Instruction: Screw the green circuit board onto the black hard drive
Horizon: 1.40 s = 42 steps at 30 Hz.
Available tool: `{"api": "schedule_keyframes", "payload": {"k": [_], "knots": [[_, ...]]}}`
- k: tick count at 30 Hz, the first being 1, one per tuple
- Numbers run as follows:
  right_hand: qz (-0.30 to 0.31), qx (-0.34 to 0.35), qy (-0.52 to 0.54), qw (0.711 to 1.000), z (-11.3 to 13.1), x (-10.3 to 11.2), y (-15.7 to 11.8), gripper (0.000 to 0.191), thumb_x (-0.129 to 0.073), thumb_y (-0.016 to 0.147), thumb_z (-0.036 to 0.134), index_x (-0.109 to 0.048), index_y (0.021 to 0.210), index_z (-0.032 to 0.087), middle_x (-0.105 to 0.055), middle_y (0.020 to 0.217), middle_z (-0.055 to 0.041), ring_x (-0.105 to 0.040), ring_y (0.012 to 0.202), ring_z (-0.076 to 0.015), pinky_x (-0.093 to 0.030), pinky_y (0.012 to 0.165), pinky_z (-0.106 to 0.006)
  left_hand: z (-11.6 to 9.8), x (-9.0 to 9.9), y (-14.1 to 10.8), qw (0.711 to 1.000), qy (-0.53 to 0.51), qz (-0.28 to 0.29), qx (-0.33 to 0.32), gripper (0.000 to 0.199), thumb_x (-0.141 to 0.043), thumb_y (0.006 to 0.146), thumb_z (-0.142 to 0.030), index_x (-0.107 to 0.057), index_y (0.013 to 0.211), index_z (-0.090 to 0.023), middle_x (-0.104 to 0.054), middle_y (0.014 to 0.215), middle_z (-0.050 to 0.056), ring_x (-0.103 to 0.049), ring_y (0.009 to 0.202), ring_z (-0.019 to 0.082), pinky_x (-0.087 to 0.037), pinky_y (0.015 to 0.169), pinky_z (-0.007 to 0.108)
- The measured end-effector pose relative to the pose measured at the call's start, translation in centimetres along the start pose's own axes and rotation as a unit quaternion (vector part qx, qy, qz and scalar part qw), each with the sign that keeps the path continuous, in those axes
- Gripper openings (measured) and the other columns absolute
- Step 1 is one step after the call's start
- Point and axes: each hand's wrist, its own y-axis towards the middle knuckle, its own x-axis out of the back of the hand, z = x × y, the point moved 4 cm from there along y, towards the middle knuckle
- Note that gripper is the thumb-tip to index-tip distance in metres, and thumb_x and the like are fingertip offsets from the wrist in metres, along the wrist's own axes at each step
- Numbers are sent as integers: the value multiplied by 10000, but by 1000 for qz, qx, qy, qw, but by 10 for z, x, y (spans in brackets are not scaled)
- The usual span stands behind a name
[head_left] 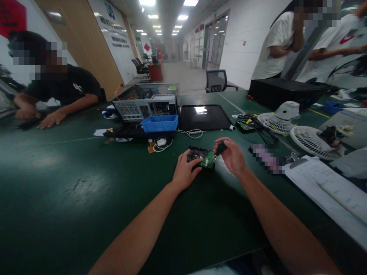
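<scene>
Legible with certainty: no words. On the flat white wall panel (125, 65), a blue emblem (110, 10) above rows of dark characters (113, 28), too blurred to read. On the white short-sleeved shirt (329, 36), a red swoosh (347, 38). On the black short-sleeved shirt (89, 82), an indistinct white mark (77, 88). On the flat green circuit board (211, 157), a tiny unreadable white label (207, 162).
</scene>
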Motion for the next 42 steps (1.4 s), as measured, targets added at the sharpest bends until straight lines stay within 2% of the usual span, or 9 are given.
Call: {"api": "schedule_keyframes", "payload": {"k": [5,7,11,14,17,22,25,38,42], "knots": [[-31,84,-92,992,7,12,3,232,-604,879,364,-749,772,218,-668,835,-59,-597,851,-215,-494,764,-342,2,-2,0,1000,-1,2,5,394,-736,904,-355,-693,1294,-397,-276,1623,46,-296,1477,367,-369,1166,589],[-33,97,-122,987,9,16,4,249,-584,884,337,-758,758,213,-675,832,-66,-584,845,-212,-477,709,-323,3,-3,0,1000,-2,1,4,396,-738,903,-354,-692,1293,-401,-279,1623,43,-299,1476,366,-367,1167,592],[1,56,-100,993,11,17,3,234,-582,872,325,-748,767,199,-701,885,-77,-573,748,-184,-372,521,-271,2,-2,0,1000,-2,-1,0,392,-740,901,-353,-699,1289,-391,-285,1617,44,-303,1472,361,-364,1177,570],[32,20,-73,997,11,13,2,221,-587,858,344,-723,777,189,-728,974,-100,-599,751,-180,-341,475,-251,0,-1,0,1000,1,-1,0,384,-730,909,-353,-699,1291,-388,-296,1605,50,-307,1468,355,-364,1176,565],[44,2,-59,997,12,12,1,197,-596,844,348,-701,792,189,-740,979,-105,-637,771,-188,-353,468,-239,0,-1,0,1000,1,0,-3,392,-738,903,-348,-699,1292,-383,-300,1602,51,-312,1461,352,-371,1172,560],[52,-3,-76,996,15,11,-1,186,-584,839,306,-718,814,179,-719,807,-76,-632,685,-174,-352,466,-240,2,-2,0,1000,5,-3,-5,387,-734,907,-351,-702,1291,-383,-304,1593,61,-320,1453,346,-366,1172,555],[62,-9,-77,995,16,9,-2,194,-579,849,291,-721,782,176,-701,770,-68,-610,668,-163,-339,474,-241,2,-3,0,1000,5,-4,-5,390,-736,904,-354,-701,1291,-388,-308,1588,63,-320,1451,346,-370,1169,556],[60,-44,-58,996,10,4,-3,215,-632,875,378,-734,845,191,-684,859,-65,-592,724,-162,-321,492,-240,2,-2,1,1000,-3,4,0,383,-727,910,-371,-700,1292,-386,-303,1599,52,-301,1466,359,-372,1167,571],[28,-35,-57,997,10,7,-2,171,-686,852,359,-751,851,200,-677,905,-45,-534,682,-129,-340,504,-239,2,-2,1,1000,1,7,2,387,-722,913,-375,-695,1298,-393,-300,1597,58,-299,1467,363,-369,1163,585]]}}
